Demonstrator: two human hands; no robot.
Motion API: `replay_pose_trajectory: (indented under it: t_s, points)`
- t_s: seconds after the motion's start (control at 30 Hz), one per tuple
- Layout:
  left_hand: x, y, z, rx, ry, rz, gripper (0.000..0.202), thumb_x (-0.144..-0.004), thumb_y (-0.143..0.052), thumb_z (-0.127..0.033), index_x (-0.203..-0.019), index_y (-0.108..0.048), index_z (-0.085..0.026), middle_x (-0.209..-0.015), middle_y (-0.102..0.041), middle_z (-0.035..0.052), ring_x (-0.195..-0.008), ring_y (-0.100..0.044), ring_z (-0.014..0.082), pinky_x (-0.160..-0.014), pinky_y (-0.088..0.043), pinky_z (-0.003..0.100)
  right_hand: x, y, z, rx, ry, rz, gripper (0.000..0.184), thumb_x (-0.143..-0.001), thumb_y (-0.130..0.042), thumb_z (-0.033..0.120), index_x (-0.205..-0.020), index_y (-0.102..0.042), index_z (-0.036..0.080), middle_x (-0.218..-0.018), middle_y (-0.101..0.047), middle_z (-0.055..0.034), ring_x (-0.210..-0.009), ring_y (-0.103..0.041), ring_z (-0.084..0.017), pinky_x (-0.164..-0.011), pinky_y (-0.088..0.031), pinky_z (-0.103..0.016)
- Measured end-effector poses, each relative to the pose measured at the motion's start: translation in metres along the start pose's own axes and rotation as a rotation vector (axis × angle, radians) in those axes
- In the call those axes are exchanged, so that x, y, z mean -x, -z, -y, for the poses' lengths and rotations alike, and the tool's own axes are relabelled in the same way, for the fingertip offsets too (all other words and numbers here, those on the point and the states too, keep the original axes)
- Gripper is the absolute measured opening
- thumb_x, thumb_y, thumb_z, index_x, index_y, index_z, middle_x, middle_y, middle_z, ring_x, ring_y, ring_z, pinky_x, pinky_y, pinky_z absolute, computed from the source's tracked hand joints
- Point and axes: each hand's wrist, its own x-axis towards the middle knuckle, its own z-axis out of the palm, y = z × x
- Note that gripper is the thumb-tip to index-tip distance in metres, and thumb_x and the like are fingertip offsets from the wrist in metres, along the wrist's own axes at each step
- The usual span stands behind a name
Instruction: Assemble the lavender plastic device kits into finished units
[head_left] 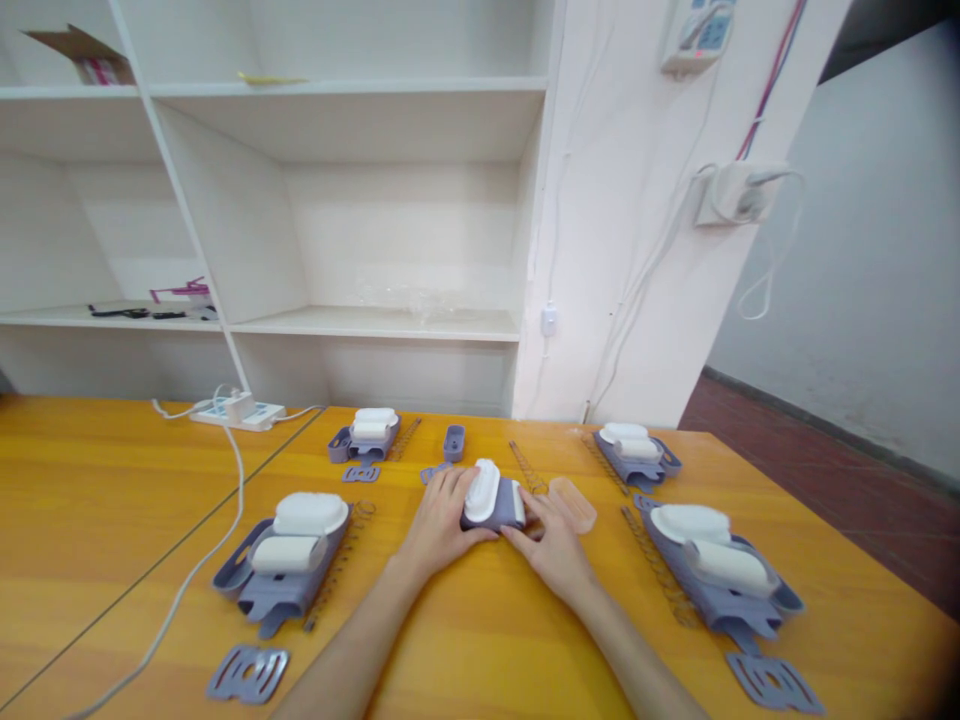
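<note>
Near the table's middle, both hands are wrapped around a grey-purple plastic housing (504,508). A white oval part (482,492) lies on top of it, and a white piece shows at its right end. My left hand (442,520) grips the left side, with its thumb along the near edge. On the right side, my right hand (553,548) closes over the end. A clear peach-tinted shell (574,505) lies just beyond the right hand. Behind are a long coil spring (528,468), a small grey-purple tray (454,443) and a slotted plate (430,474), partly hidden by my left hand.
Several similar part sets lie around, including a left set (289,555) and right set (716,560), with springs and slotted plates (247,673). A power strip (238,411) and a white cable (225,530) lie left. White shelves (345,325) stand behind the table.
</note>
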Motion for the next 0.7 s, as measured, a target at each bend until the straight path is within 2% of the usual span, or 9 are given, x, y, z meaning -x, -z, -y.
replay_pose_trajectory:
  t_s: [0.17,0.27,0.37,0.47,0.53,0.6,0.7]
  points:
    - [0.001,-0.002,0.002,-0.013,0.011,-0.007,0.075,-0.065,-0.066,-0.056,-0.127,-0.038,-0.024,-0.117,-0.050,0.0103,-0.108,-0.045,0.0281,-0.093,-0.036,0.047,0.001,0.000,0.001,0.081,0.041,-0.027,0.048,-0.072,-0.063,0.034,-0.117,-0.058,0.019,-0.101,-0.059,-0.0089,-0.087,-0.058,-0.021,-0.071,-0.052,-0.032]
    - [0.001,-0.004,0.003,-0.019,0.009,-0.023,0.078,-0.063,-0.067,-0.056,-0.128,-0.037,-0.023,-0.116,-0.050,0.0101,-0.108,-0.046,0.0279,-0.093,-0.037,0.047,0.002,0.000,0.001,0.217,0.093,-0.054,0.043,-0.074,-0.062,0.036,-0.114,-0.060,0.020,-0.106,-0.058,-0.0083,-0.097,-0.054,-0.023,-0.085,-0.047,-0.035]
    - [0.001,-0.005,0.004,-0.018,0.010,-0.024,0.079,-0.063,-0.067,-0.056,-0.128,-0.036,-0.024,-0.116,-0.051,0.0100,-0.108,-0.047,0.0277,-0.092,-0.037,0.046,0.003,0.001,0.003,0.369,0.163,-0.057,0.040,-0.078,-0.059,0.038,-0.113,-0.060,0.021,-0.109,-0.057,-0.0079,-0.102,-0.052,-0.022,-0.090,-0.042,-0.036]
    - [0.001,-0.005,0.004,-0.017,0.012,-0.005,0.077,-0.065,-0.067,-0.055,-0.128,-0.037,-0.024,-0.117,-0.051,0.0099,-0.108,-0.047,0.0279,-0.093,-0.036,0.047,0.005,0.002,0.006,0.559,0.161,-0.149,0.028,-0.082,-0.052,0.042,-0.089,-0.068,0.019,-0.096,-0.059,-0.0093,-0.096,-0.052,-0.023,-0.088,-0.040,-0.038]
    - [0.001,-0.005,0.004,-0.019,0.014,0.004,0.076,-0.065,-0.067,-0.054,-0.128,-0.037,-0.024,-0.116,-0.051,0.0097,-0.108,-0.046,0.0283,-0.093,-0.036,0.047,0.007,0.004,0.008,0.678,0.139,-0.233,0.034,-0.086,-0.046,0.041,-0.069,-0.066,0.019,-0.084,-0.059,-0.0094,-0.089,-0.051,-0.023,-0.087,-0.037,-0.039]
    - [0.001,-0.006,0.004,-0.023,0.018,0.000,0.078,-0.064,-0.067,-0.054,-0.128,-0.037,-0.024,-0.117,-0.050,0.0099,-0.110,-0.046,0.0286,-0.094,-0.036,0.047,0.009,0.005,0.011,0.733,0.159,-0.256,0.037,-0.088,-0.043,0.038,-0.064,-0.063,0.019,-0.080,-0.058,-0.0087,-0.087,-0.050,-0.022,-0.087,-0.036,-0.038]
    - [0.002,-0.008,0.006,-0.029,0.019,-0.004,0.081,-0.064,-0.067,-0.056,-0.131,-0.034,-0.023,-0.121,-0.048,0.0107,-0.114,-0.043,0.0293,-0.096,-0.034,0.047,0.011,0.007,0.015,0.751,0.172,-0.264,0.033,-0.088,-0.042,0.035,-0.067,-0.062,0.019,-0.083,-0.058,-0.0083,-0.090,-0.048,-0.022,-0.087,-0.033,-0.037]
